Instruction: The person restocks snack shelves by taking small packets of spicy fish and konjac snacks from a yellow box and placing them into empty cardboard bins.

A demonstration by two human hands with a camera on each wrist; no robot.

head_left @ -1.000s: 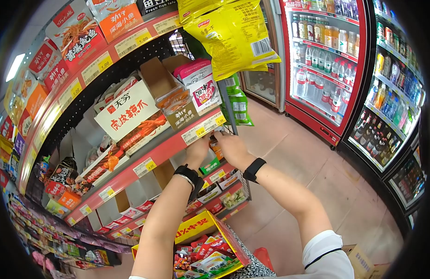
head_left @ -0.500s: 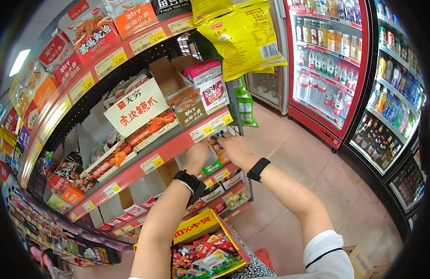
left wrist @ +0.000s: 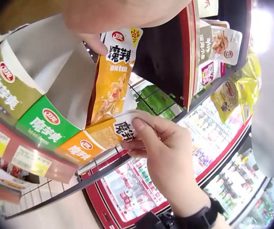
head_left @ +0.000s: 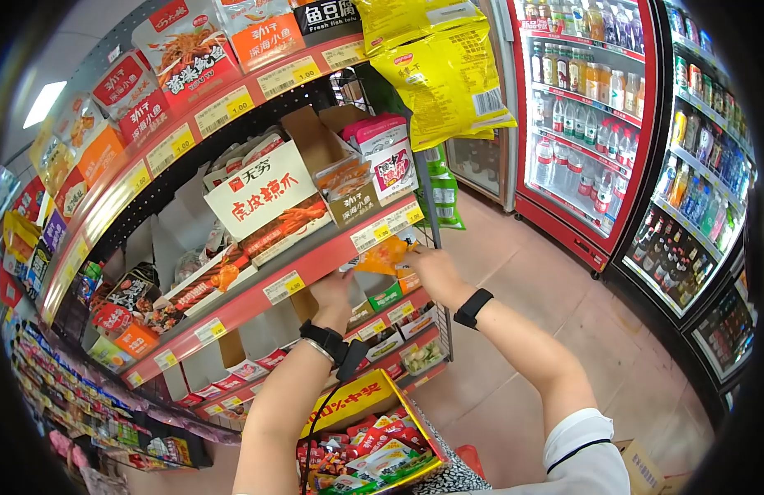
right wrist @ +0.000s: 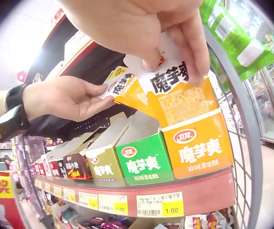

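My left hand [right wrist: 63, 100] pinches the top corner of an orange-and-white snack packet [left wrist: 115, 71] between thumb and fingers; this packet slants over the small display boxes. With thumb and fingertips, my right hand [left wrist: 170, 148] grips the white upper part of a second orange-and-white piece with the same lettering [right wrist: 187, 100], which looks like a packet. Its lower end goes behind the front of the orange box [right wrist: 199, 145] at the shelf's end. Beside that stand a green box [right wrist: 144, 157] and an olive box [right wrist: 103, 164], both open on top. In the head view, orange wrapping [head_left: 383, 256] shows between both hands.
The red shelf edge with price tags [right wrist: 163, 205] runs below the boxes, and a grey wire side frame [right wrist: 253, 143] closes the shelf's right end. Above are another shelf with boxes [head_left: 266, 202] and hanging yellow bags [head_left: 439, 82]. A yellow-edged carton of packets [head_left: 373, 437] sits below my arms.
My hands have drawn apart, the left one moving left and down from the right. The orange wrapping now shows broadly between them. The whole head view has shifted slightly.
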